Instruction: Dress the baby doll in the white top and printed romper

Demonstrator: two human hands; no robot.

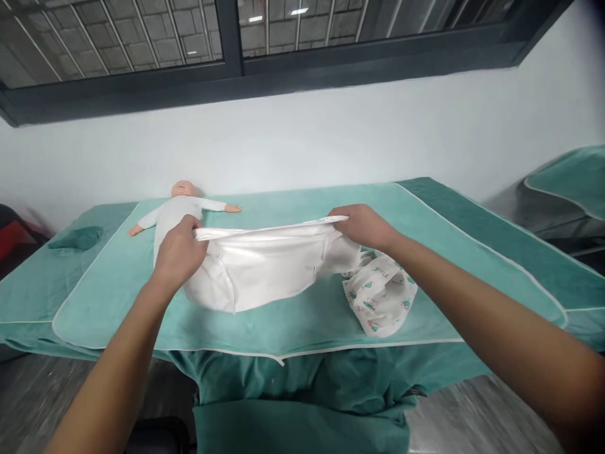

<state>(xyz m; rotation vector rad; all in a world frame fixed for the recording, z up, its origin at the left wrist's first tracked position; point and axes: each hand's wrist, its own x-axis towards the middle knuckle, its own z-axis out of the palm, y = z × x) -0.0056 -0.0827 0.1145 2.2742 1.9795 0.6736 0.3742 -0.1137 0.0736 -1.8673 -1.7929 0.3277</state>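
Head view: a white cloth (pixel 269 268) hangs over a green bed (pixel 283 331). The left hand (pixel 181 252), at its nine o'clock, and right hand (pixel 362 224), at two, pinch its top edge between fingers. A doll (pixel 171 214) lies at ten, a printed cloth (pixel 378 296) between three and four.

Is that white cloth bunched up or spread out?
The white cloth is spread sideways: its upper edge runs nearly straight from the left hand to the right hand, the rest hanging below.
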